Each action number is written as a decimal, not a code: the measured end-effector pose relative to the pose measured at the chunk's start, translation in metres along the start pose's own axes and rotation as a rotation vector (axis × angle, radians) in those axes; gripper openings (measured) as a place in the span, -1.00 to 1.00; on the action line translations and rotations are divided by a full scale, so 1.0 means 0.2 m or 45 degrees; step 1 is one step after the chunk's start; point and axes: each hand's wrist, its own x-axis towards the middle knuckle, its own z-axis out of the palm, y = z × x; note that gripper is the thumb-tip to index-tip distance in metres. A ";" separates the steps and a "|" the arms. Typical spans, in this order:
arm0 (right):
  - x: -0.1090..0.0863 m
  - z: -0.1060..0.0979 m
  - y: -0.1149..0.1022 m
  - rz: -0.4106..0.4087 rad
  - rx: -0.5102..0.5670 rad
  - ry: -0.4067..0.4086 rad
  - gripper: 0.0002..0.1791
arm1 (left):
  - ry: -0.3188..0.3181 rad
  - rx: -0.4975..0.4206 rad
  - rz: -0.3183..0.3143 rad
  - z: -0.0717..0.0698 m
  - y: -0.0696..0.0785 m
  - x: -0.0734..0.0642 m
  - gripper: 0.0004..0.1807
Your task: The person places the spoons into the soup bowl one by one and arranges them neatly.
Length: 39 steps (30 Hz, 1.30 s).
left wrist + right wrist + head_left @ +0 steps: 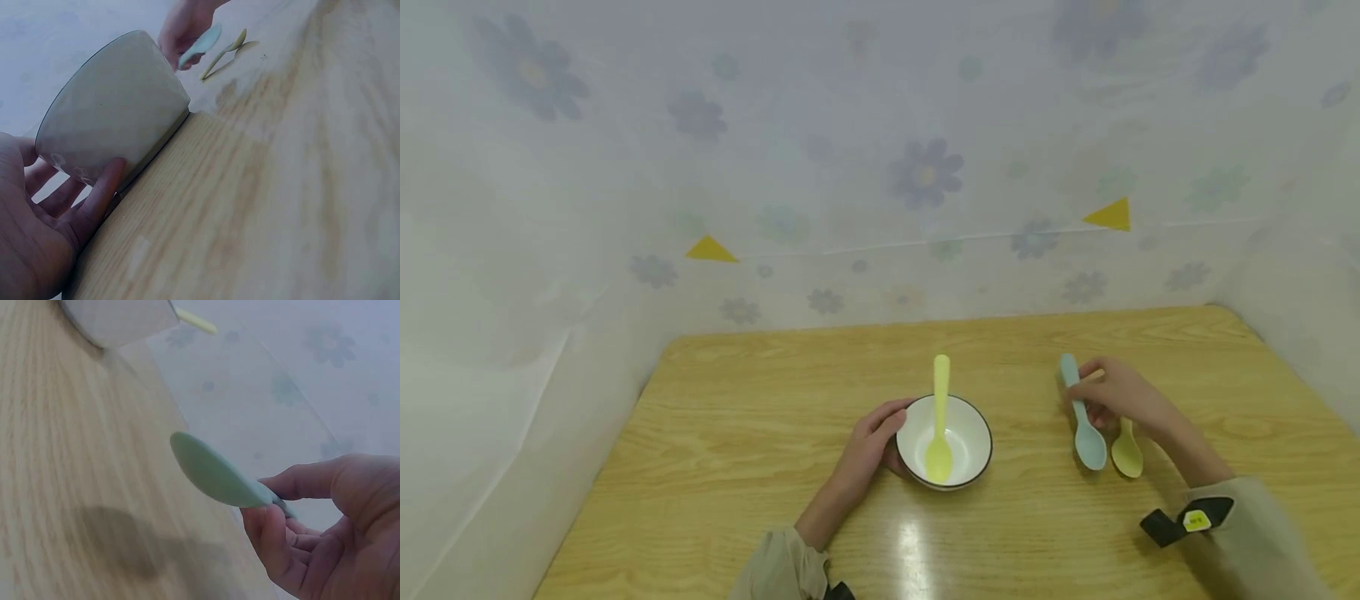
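"Holding anything on the left?"

"Yes, gripping a white bowl by its left side with the left hand, thumb and fingers against the outer wall."

"Standing where?"

"Upright on the wooden worktop, roughly midway between the left and right edges, apart from the far edge."

"Containing what?"

"Just a yellow spoon, scoop down inside, handle leaning out over the rim toward the far edge."

"And on the right?"

"Pinching a blue-green spoon by the handle with the right hand, in a narrow grip between thumb and fingers. Raised above the right half of the worktop, handle end toward the far edge, with a dark shadow below in the right wrist view."

"Seeing anything beside it?"

"Seeing a second yellow spoon just beside, on the worktop, nearer the right edge. Partly hidden behind the right hand in the head view."

"And past the far edge?"

"Only a flowered sheet with yellow triangles, one toward the far left corner, one toward the far right."
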 end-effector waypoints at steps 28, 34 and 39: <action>-0.02 -0.07 -0.32 -0.412 0.799 0.087 -0.90 | 0.023 0.023 0.003 -0.04 0.01 0.01 -0.57; 0.00 -0.06 -0.38 -0.473 0.887 0.098 -0.89 | 0.023 0.017 -0.004 -0.03 0.01 0.02 -0.59; 0.01 -0.04 -0.43 -0.482 0.932 0.093 -0.90 | 0.025 0.028 0.011 -0.03 0.01 0.02 -0.58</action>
